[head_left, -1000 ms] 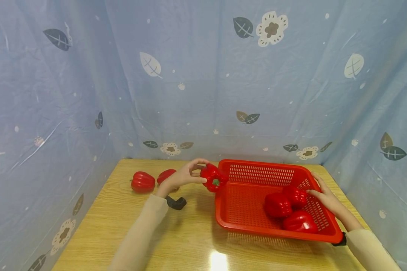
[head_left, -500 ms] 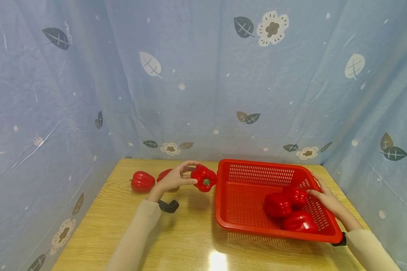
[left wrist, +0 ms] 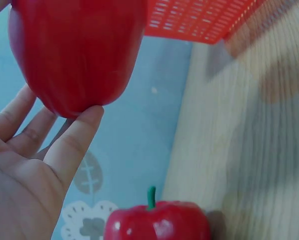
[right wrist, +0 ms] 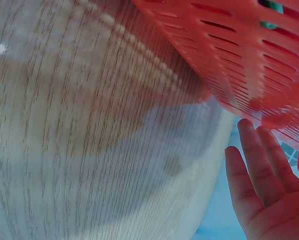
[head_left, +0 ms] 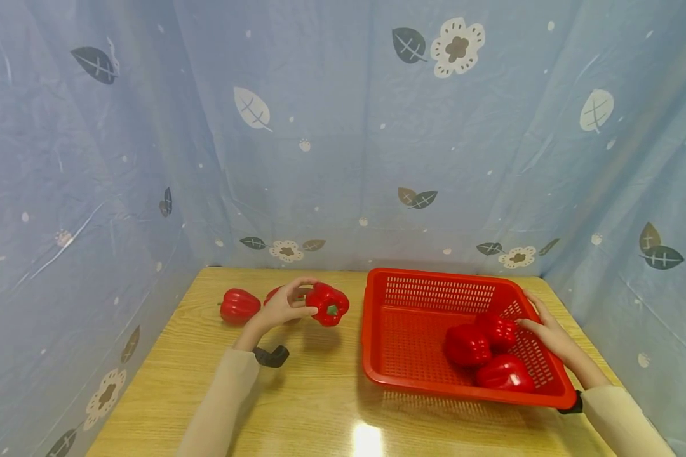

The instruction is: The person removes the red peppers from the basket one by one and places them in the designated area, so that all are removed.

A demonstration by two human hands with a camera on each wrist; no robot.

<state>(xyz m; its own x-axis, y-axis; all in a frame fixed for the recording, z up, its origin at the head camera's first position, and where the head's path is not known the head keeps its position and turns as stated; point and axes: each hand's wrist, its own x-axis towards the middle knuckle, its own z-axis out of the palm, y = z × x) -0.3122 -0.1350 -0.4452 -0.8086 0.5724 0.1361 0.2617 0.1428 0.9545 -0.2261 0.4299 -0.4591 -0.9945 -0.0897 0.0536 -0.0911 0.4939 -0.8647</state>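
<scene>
My left hand (head_left: 282,309) holds a red bell pepper (head_left: 330,297) just above the table, left of the basket, its green stem end facing the head camera. The left wrist view shows the thumb and fingers on the pepper's near end (left wrist: 79,60). At the right, my right hand (head_left: 553,333) grips the side of a red plastic basket (head_left: 414,381), thumb over the rim and fingers along the outside wall. Inside the basket lie three red bell peppers (head_left: 505,373), bunched toward the right.
Another bell pepper (head_left: 239,306) lies on the wooden table (head_left: 303,406) at the left. Beside it, a further pepper (head_left: 270,294) is mostly hidden behind my left hand. A blue patterned curtain (head_left: 331,158) encloses the table's back and sides.
My left hand has moved left with the bell pepper, from the basket's left rim to a spot apart from it. The right hand and basket have stayed in place.
</scene>
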